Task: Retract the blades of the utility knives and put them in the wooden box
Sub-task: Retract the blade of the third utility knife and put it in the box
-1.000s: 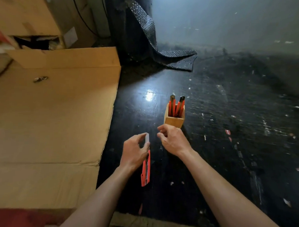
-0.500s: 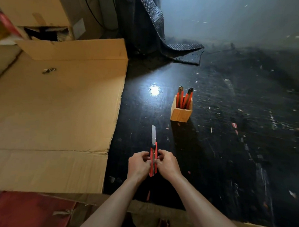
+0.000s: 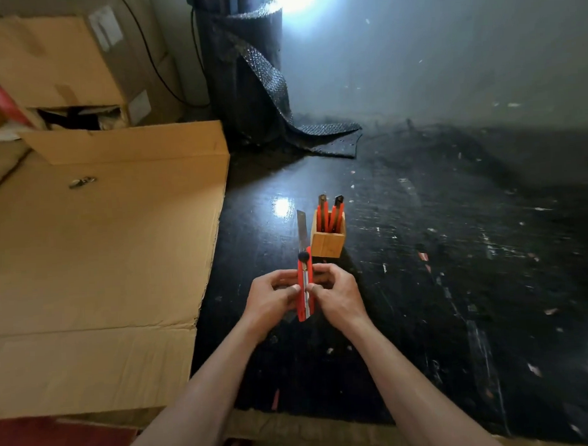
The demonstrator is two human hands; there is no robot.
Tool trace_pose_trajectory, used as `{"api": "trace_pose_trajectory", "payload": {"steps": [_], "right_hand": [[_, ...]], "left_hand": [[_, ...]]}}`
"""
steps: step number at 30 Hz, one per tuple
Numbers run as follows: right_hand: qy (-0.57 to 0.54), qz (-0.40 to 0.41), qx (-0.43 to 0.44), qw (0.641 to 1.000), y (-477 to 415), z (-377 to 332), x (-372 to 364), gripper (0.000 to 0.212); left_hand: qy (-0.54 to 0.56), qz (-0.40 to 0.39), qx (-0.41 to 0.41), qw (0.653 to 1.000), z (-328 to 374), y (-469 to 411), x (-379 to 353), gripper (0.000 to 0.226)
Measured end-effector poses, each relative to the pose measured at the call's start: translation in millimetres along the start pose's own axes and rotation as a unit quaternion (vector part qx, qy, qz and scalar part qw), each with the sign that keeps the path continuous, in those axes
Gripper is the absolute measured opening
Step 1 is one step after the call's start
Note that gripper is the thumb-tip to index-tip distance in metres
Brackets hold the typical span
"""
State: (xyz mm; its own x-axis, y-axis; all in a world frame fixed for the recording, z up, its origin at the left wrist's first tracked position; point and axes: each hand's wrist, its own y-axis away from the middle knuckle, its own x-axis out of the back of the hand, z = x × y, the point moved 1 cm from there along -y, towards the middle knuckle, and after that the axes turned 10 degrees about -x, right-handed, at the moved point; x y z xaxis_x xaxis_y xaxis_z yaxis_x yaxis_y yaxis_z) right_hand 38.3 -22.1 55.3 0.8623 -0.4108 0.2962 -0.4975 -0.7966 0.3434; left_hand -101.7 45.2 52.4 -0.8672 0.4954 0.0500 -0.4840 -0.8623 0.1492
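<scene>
Before the wooden box point(image 3: 328, 242), both hands pinch the utility knife point(image 3: 305, 286) upright.

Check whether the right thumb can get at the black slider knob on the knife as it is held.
Probably yes. The right hand grips the knife lower down; the black knob sits bare above both hands, nothing covering it. The left hand steadies the other side.
</scene>
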Motion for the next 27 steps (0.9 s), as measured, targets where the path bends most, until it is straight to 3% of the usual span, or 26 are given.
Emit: {"api": "trace_pose_trajectory", "payload": {"steps": [4,11,16,22,27], "right_hand": [[-0.020,0.006,0.060,0.998,-1.1,-37.4,31.9,0.031],[-0.034,-0.004,0.141,0.989,8.6,-110.9,77.8,0.032],[0.025,0.062,0.201,0.977,15.0,-157.3,96.4,0.038],[0.097,0.103,0.250,0.958,19.8,-190.3,107.4,0.018],[0.112,0.087,0.253,0.957,28.9,-189.0,105.1,0.015]], "left_hand": [[0.034,-0.050,-0.039,0.997,45.7,-10.8,-7.6,0.035],[0.080,-0.064,-0.107,0.989,131.4,-18.4,-20.4,0.048],[0.071,-0.082,-0.151,0.983,169.3,-19.0,-22.8,0.048],[0.049,-0.080,-0.181,0.979,190.7,-17.1,-25.1,0.046],[0.068,-0.068,-0.188,0.978,197.3,-17.1,-22.0,0.041]]}}
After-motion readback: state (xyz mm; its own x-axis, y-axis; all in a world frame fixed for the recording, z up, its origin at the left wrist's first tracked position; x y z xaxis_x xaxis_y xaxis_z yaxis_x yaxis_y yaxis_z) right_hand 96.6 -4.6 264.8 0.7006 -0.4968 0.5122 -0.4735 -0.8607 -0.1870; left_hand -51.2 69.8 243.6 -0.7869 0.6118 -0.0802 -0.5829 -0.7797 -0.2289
